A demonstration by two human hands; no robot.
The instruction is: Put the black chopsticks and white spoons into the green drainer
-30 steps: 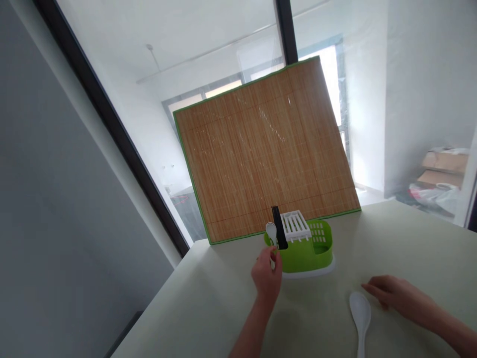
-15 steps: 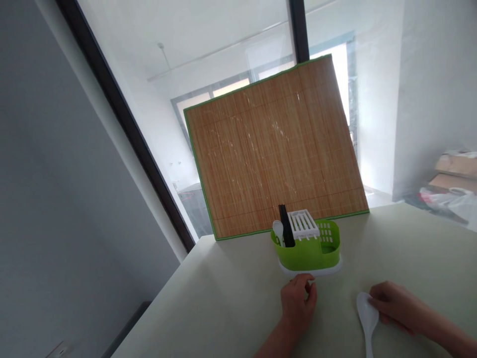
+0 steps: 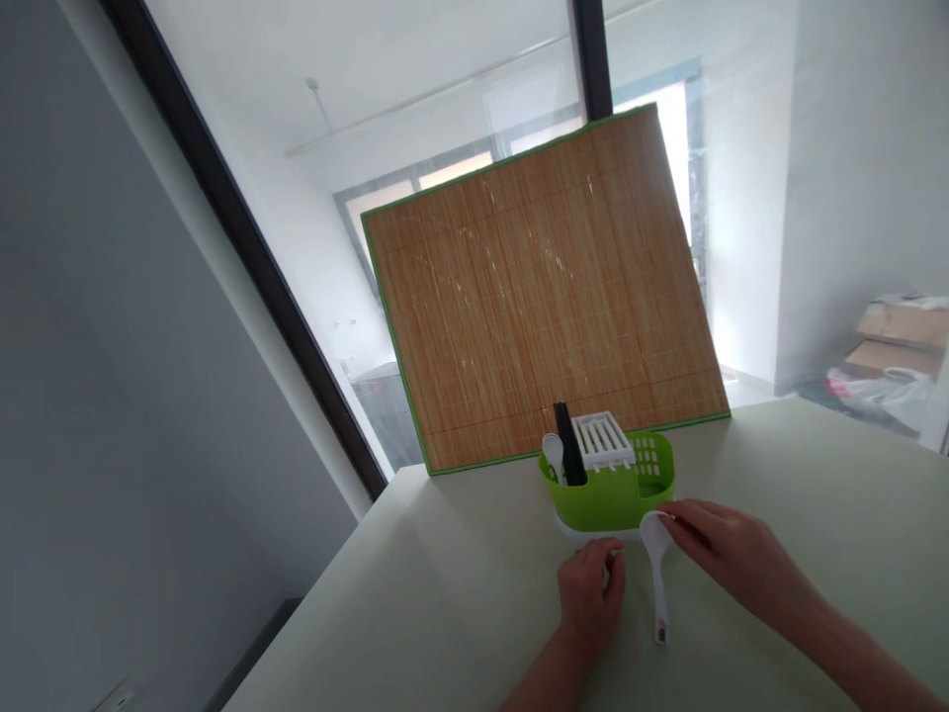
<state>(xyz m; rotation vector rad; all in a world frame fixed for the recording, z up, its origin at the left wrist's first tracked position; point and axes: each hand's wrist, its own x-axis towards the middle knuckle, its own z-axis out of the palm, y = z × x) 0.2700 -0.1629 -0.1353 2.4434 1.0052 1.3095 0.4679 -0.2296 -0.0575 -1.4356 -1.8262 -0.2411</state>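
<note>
Left hand (image 3: pixel 591 585): fingers curled, thumb and index slightly apart, just before the caddy (image 3: pixel 600 508). Right hand (image 3: pixel 731 544): reaches inward, thumb and fingers clamped on the bowl rim of the spoon (image 3: pixel 656 554), which is at the caddy's right front, handle downward. Mat (image 3: pixel 519 316): brown, fine-slatted, green-edged. Sticks (image 3: pixel 569 450): black, straight. Caddy: green, round-ended, latticed. Rack (image 3: pixel 604 441): white, slotted. Spoon: white, round-bowled.

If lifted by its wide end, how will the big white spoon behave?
Probably stiff: the big white spoon shows no sag. Seems light, as the right hand just pinches its wide end. Might swing, since that grip leaves its narrow end unheld.
</note>
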